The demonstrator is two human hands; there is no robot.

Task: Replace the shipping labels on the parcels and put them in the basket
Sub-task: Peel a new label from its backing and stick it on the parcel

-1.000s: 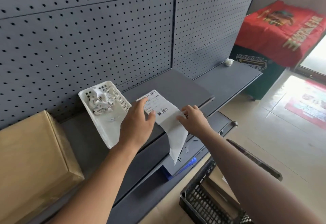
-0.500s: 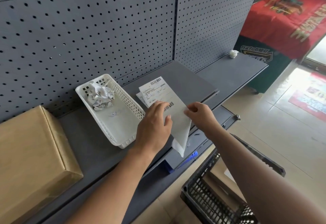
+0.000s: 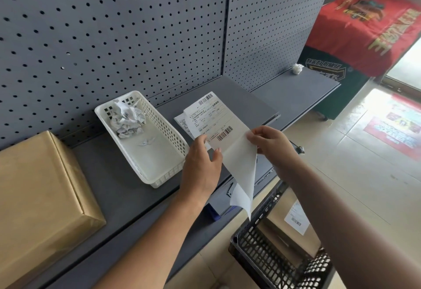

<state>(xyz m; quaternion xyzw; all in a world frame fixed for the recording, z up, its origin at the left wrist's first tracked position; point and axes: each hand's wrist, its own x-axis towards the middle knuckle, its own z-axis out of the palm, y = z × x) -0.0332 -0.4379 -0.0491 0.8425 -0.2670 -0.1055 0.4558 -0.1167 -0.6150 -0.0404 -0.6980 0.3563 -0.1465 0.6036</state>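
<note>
Pinching shipping label (image 3: pixel 210 118) between fingers (image 3: pixel 262 132)

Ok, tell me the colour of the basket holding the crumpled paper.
The basket is white; head view shows it.

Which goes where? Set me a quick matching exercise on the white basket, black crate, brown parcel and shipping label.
1 white basket
2 black crate
3 brown parcel
4 shipping label

A on the floor, labelled box inside
B held by left hand and right hand
C far left on the shelf
D holds crumpled paper

Pairs: 1-D, 2-A, 3-C, 4-B
</note>
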